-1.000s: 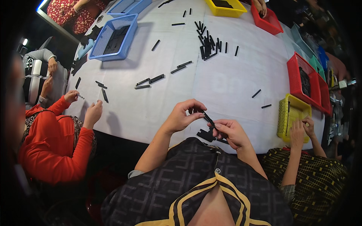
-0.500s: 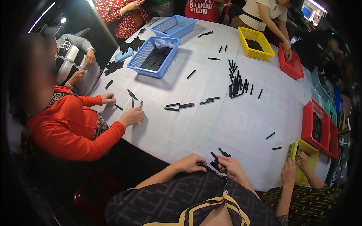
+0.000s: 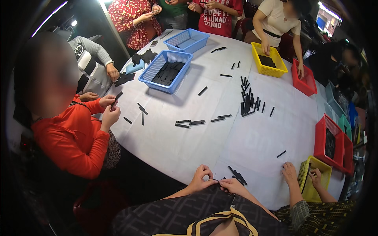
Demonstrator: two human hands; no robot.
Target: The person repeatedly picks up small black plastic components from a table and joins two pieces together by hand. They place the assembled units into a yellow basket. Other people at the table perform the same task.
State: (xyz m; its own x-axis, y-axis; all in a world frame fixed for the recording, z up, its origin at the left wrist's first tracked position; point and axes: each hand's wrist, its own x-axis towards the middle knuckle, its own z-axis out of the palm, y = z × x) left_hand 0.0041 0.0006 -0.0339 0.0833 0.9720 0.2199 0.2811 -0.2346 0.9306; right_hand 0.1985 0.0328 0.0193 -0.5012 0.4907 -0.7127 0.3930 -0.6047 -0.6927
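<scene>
My left hand point(image 3: 201, 179) is closed in a pinch at the table's near edge, close against my dark patterned top. Right beside it, my right hand point(image 3: 232, 185) is closed too, its fingertips pressed together. Between the two sets of fingertips runs a thin black piece point(image 3: 213, 180); the fingers and my top hide most of it, so its full shape cannot be made out. Several flat black bars point(image 3: 237, 175) lie in a small overlapping heap on the white table, just beyond my right hand.
Scattered black bars point(image 3: 189, 122) and a larger pile point(image 3: 248, 103) lie across the white table point(image 3: 185, 151). Blue baskets point(image 3: 143, 74) stand far left, yellow point(image 3: 277, 72) and red point(image 3: 311, 91) ones far right. Nearby right, a co-worker's hands point(image 3: 290, 173) work at a yellow basket point(image 3: 327, 167).
My right hand has come down to my left, and the bar raised in its fingers no longer shows. A co-worker in orange-red has lifted a bar. The right-hand neighbour's hand has reached onto the table.
</scene>
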